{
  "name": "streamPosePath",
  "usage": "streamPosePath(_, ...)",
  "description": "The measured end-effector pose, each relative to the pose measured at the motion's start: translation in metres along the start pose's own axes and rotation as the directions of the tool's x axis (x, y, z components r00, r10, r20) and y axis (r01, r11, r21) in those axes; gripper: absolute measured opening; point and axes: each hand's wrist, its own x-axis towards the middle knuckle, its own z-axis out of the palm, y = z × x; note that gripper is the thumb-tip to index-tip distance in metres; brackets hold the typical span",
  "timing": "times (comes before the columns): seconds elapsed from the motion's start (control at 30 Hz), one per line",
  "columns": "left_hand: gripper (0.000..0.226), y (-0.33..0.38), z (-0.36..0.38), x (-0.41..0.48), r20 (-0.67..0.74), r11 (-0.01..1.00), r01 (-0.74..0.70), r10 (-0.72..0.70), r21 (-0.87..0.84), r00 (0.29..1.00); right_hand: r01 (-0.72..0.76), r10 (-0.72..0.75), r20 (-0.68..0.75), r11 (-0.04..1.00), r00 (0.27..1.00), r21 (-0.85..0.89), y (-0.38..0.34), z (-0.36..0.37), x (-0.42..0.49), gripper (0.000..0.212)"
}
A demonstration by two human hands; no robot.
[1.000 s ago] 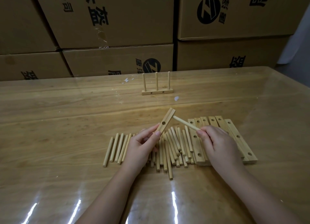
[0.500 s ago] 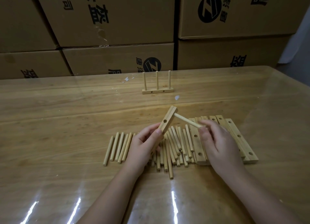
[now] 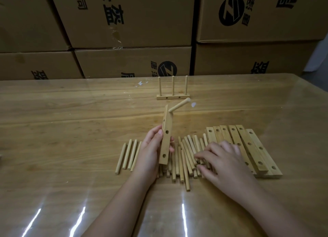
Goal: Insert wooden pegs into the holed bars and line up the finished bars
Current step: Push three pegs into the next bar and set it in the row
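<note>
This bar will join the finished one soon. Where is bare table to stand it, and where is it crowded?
Bare table lies on both sides of the finished bar, and left of the four separate pegs. Crowded: the loose pegs under the right hand and the holed bars beside them.

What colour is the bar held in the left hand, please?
The bar is pale wood; head view.

— Where do the loose pegs (image 3: pixel 184 153) lie?
— Near centre of the desk (image 3: pixel 53 130), a row of holed bars (image 3: pixel 248 144) just beside them, right.
— And farther off?
— One bar (image 3: pixel 173 97) with three upright pegs, far centre; stacked boxes (image 3: pixel 124 20) behind the desk.
</note>
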Motion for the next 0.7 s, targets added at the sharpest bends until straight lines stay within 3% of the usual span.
streamPosePath(0.17,0.048,0.0013,0.0011,0.0004,0.015,0.999,0.042,-0.042,-0.003,0.999,-0.026,0.030,-0.085,0.999,0.996,0.043,-0.0016,-0.0001,-0.0001,0.024)
streamPosePath(0.43,0.044,0.0009,0.0010,-0.0001,0.042,0.999,0.052,-0.052,0.016,0.998,-0.048,0.048,0.003,0.998,0.999,-0.049,-0.0014,0.0057,-0.0002,0.037)
streamPosePath(0.7,0.047,0.0011,0.0013,0.0000,0.049,0.997,0.064,-0.066,0.034,0.997,-0.075,0.075,-0.044,0.997,0.996,0.016,-0.0078,0.0055,-0.0009,0.011)
